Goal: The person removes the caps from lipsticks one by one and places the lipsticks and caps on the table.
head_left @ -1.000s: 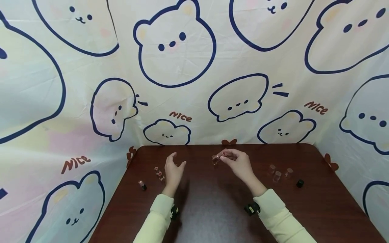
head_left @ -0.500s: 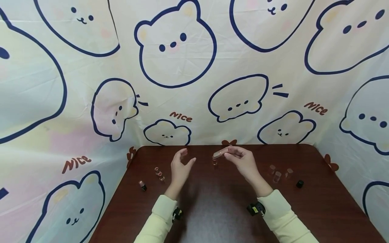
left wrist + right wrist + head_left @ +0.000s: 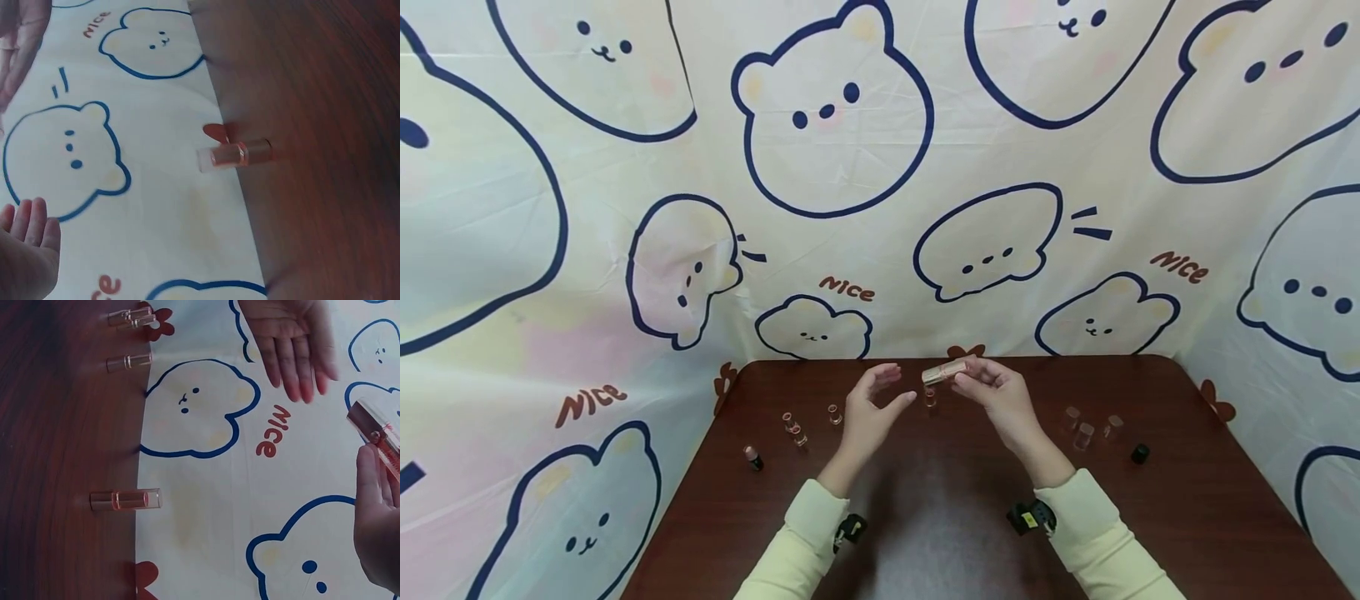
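Note:
My right hand [image 3: 1003,400] pinches a lipstick [image 3: 945,372] between thumb and fingers, holding it nearly level above the back of the table. In the right wrist view that lipstick [image 3: 375,428] shows a shiny rose-gold body at the right edge. To its left, my left hand [image 3: 868,417] is raised with fingers spread and nothing in it; its palm shows at the top of the right wrist view. Under the held lipstick, another lipstick [image 3: 931,399] stands upright on the table. The left wrist view shows a clear cap over this standing lipstick [image 3: 240,154].
Left of my left hand stand small rose-gold lipsticks [image 3: 835,414] and a black-based lipstick [image 3: 752,457] with its pink tip bare. On the right stand several clear caps [image 3: 1083,437] and a black cap [image 3: 1141,453]. A printed cloth [image 3: 835,250] hangs behind the brown table [image 3: 925,525].
My right hand has lifted slightly and turned the lipstick more level. My left hand has moved right toward it, uncovering a small lipstick on the table. The standing lipsticks stay put.

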`<state>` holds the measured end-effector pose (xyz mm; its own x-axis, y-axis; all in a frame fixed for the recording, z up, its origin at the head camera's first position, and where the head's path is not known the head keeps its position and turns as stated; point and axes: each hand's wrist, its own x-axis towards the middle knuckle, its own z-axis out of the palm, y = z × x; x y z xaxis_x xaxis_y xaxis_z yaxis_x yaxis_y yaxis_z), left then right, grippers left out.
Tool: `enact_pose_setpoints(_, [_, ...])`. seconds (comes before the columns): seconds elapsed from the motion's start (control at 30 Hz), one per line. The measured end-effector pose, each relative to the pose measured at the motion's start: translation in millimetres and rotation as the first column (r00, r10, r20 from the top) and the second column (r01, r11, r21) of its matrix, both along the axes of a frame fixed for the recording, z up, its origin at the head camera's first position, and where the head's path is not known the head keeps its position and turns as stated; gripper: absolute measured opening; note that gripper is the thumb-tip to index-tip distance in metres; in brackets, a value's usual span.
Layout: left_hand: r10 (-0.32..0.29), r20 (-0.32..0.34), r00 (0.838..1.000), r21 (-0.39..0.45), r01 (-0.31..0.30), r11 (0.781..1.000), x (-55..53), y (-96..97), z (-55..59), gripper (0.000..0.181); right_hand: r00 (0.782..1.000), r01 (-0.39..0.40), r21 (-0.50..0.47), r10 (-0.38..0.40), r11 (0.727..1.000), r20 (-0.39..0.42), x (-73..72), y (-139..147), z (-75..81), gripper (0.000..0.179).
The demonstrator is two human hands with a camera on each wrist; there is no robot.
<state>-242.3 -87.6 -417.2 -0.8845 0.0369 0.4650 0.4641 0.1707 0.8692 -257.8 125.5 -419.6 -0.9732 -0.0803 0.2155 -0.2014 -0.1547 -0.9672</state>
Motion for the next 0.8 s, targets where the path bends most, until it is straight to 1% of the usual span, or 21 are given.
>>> enact_pose_setpoints(0.1, [-0.072,-0.007,0.997,0.034,0.072,0.997,0.6,2.5,2.3,0.044,1.0,-0.01,-0.033,0.01,0.999,0.019,0.3,-1,-0.4,0.041])
enact_pose_setpoints(0.2, [-0.143,-0.011,0.99,0.079,0.143,0.987,0.4,5.1,4.5,0.043,0.999,-0.023,-0.09,0.027,0.996,0.039,1.5,-1,0.1,0.041])
enact_pose_setpoints(0.33, [-0.2,-0.002,0.98,0.125,0.199,0.972,1.2,9.2,8.9,0.04,0.997,-0.061,-0.181,0.07,0.982,0.042,3.1,-3,0.7,0.041])
enact_pose_setpoints(0.43, [-0.217,0.009,0.976,0.139,0.213,0.967,3.0,12.6,12.3,0.038,0.995,-0.086,-0.232,0.096,0.969,0.032,3.5,-4,0.1,0.039])
enact_pose_setpoints(0.63, [-0.231,0.042,0.972,0.172,0.221,0.96,4.7,19.0,17.1,0.037,0.992,-0.113,-0.305,0.126,0.946,0.023,3.8,-8,-0.9,0.022])
enact_pose_setpoints(0.8, [-0.201,0.074,0.977,0.192,0.183,0.964,5.3,23.4,19.8,0.035,0.991,-0.117,-0.33,0.133,0.937,0.026,4.5,-9,-0.9,0.02])
